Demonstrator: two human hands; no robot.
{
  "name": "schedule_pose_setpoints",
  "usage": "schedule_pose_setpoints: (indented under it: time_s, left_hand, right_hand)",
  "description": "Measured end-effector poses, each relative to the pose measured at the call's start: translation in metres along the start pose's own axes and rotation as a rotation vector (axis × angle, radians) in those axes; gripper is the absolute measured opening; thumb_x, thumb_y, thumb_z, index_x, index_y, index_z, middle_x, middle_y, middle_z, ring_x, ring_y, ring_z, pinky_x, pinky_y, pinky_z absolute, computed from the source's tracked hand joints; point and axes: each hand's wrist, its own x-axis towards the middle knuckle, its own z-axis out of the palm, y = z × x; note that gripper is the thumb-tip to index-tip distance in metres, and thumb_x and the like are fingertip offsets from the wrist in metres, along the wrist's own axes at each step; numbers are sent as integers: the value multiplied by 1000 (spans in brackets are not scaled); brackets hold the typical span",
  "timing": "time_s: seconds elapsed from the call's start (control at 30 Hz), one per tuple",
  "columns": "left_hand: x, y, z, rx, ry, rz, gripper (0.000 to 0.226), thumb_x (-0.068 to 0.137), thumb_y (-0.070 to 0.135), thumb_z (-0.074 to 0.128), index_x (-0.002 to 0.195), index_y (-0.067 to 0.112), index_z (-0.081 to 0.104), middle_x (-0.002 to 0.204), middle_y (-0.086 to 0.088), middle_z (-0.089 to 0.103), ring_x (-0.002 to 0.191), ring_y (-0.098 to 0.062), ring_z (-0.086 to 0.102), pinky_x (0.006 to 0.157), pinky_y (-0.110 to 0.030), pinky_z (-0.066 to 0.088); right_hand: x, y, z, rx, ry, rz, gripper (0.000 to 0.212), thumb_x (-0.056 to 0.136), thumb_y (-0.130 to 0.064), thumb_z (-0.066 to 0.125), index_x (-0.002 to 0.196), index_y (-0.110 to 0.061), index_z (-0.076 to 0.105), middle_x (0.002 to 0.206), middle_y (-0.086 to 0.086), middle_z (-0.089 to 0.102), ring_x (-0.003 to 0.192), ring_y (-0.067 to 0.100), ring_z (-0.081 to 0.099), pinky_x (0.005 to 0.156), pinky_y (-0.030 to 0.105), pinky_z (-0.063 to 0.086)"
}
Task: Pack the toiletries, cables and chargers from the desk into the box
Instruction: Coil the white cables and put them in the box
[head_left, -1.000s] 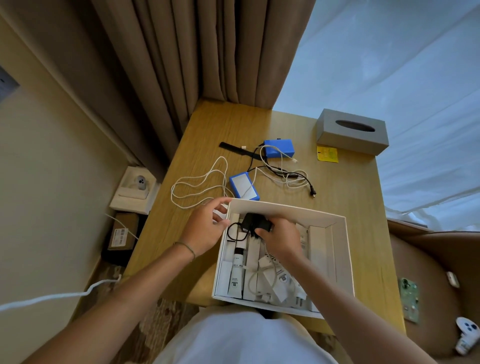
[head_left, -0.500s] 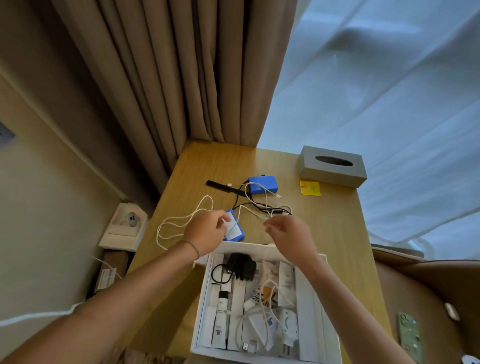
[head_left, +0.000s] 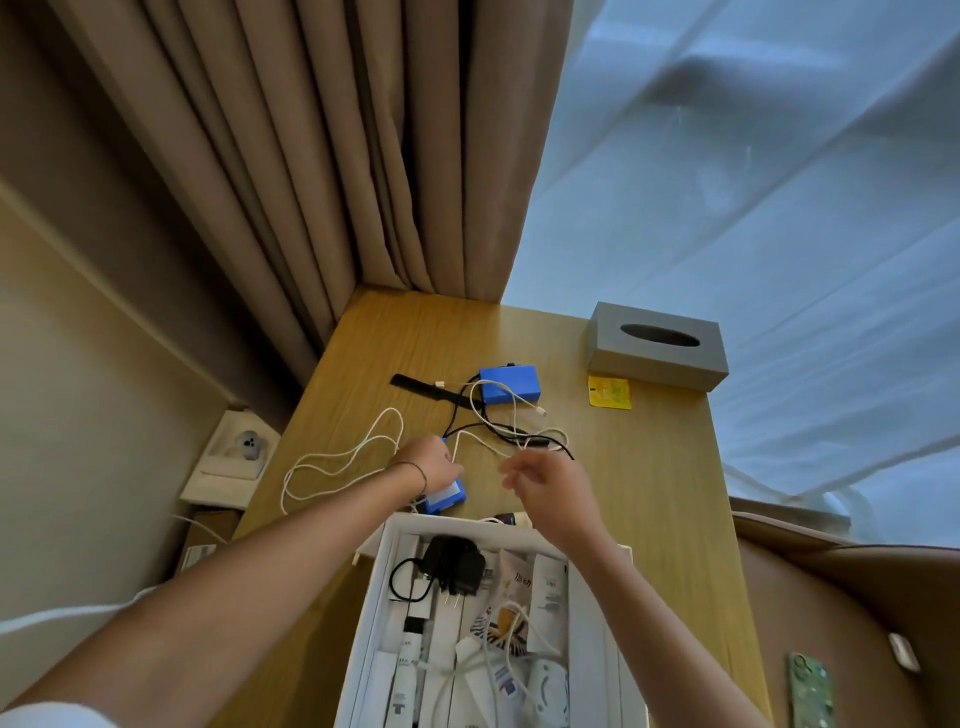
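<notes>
A white box (head_left: 375, 571) sits at the desk's near edge and holds a black charger (head_left: 455, 564), white tubes and white cables. My left hand (head_left: 432, 466) lies over the near blue charger (head_left: 445, 500) just beyond the box, fingers curled around it. Right of it, my right hand (head_left: 551, 484) hovers with its fingers apart, close to a tangle of black and white cables (head_left: 511, 437); nothing shows in it. A second blue charger (head_left: 509, 384) and a black comb (head_left: 420, 387) lie farther back. A long white cable (head_left: 337, 462) loops to the left.
A grey tissue box (head_left: 657, 345) and a yellow card (head_left: 610, 392) stand at the desk's back right. Curtains hang behind the desk. A phone in a green case (head_left: 810, 691) lies on the brown chair at the right. A small shelf (head_left: 228, 467) sits left of the desk.
Both hands have left the box, where the black charger stays, and reached out over the desk. My left hand has closed over the near blue charger. The view has tilted upward.
</notes>
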Motion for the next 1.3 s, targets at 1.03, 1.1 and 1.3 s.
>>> schedule_pose_setpoints:
  time_s: [1.03,1.1,1.3]
  left_hand:
    - [-170,22,-149,-1447,307,567,35,107,19,37,77,14,55,95,-8,61,96,-33,68,85,-42,55]
    - [-168,13,-157,-1403,402,542,35,107,26,35,78,18,53,88,-5,57,62,-22,58,49,-27,42]
    - [-156,-13,-161,-778,696,663,23,108,25,33,101,18,53,71,-10,64,51,-8,49,51,-27,40]
  right_hand:
    - [-23,-143,33,655,-237,-306,30,101,-29,57,89,-8,74,83,2,76,82,16,71,83,26,57]
    - [-24,-148,29,613,-270,-346,31,102,-29,55,82,-12,71,71,2,68,73,21,65,82,33,54]
    - [-22,-149,2,346,-397,-362,35,102,-25,55,69,-27,66,55,-8,54,61,21,50,71,36,47]
